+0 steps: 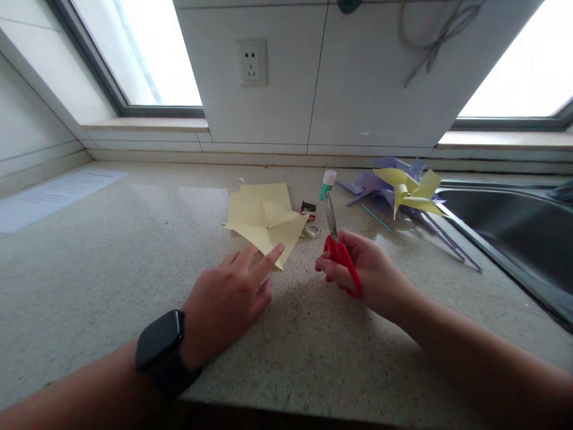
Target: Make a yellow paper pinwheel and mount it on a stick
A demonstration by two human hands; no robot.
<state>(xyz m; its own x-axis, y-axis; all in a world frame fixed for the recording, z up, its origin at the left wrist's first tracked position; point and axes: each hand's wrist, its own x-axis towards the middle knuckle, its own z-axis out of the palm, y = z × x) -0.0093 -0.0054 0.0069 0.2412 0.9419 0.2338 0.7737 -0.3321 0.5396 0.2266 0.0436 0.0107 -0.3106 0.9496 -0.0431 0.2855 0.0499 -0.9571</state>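
My left hand [237,278] lies on the counter with its fingers stretched out, the index finger resting on the near edge of a pale yellow paper [278,236]. Cuts run into this paper, which lies over another yellow sheet [264,192]. A pair of red-handled scissors [342,260] is in my right hand [364,266], blades closed and pointing away from me. Just behind the blade tips stands a glue stick [328,184] with a white cap. Between paper and scissors lie a roll of clear tape [312,230] and a small dark box [308,207].
Yellow and purple paper pinwheels [407,190] on sticks lie at the right, beside a metal sink [514,227]. A thin teal stick [376,217] is near them. Far left lies a printed sheet [58,194]. A tiled wall with a socket [251,63] rises behind.
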